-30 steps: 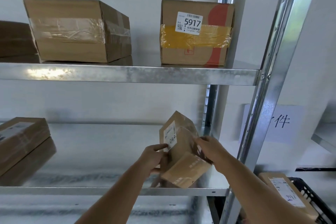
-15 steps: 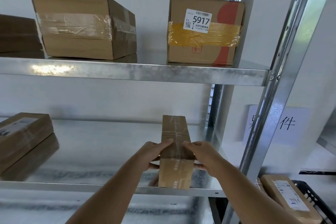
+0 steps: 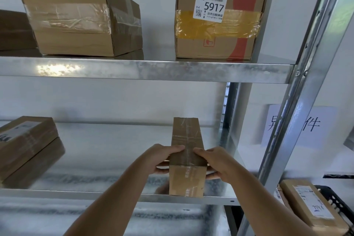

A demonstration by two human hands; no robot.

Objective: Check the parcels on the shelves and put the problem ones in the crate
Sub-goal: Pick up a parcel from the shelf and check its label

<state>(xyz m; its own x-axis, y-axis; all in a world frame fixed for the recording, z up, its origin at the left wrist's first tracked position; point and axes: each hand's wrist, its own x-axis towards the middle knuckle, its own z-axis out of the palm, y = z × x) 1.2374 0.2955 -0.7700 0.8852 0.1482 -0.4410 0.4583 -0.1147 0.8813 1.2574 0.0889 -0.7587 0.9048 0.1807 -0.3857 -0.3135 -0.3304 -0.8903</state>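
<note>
Both hands clasped one small brown parcel [image 3: 186, 157], which stood at the front edge of the lower shelf [image 3: 107, 193], close to its right end. The left hand [image 3: 160, 159] curled round the parcel's left side, thumb on top and fingers [image 3: 162, 164] beneath; the right hand [image 3: 215, 161] mirrored it on the other side, thumb laid over the taped top.

The steel shelving stood against a white wall. On the upper shelf [image 3: 153, 70] sat a large plain carton [image 3: 76, 17] wrapped in clear tape and, well to its right, a carton with yellow tape [image 3: 218, 23] and a label reading 5917. Two flat parcels [image 3: 24, 143] were stacked at the left of the lower shelf. Past the upright post [image 3: 298, 101], low on the right, a black crate [image 3: 339, 203] held a labelled parcel [image 3: 306, 207], and a paper sign [image 3: 314, 124] hung on the wall.

A second earlier the small parcel had been tilted, its white label showing; now it stood square, the label out of sight.
</note>
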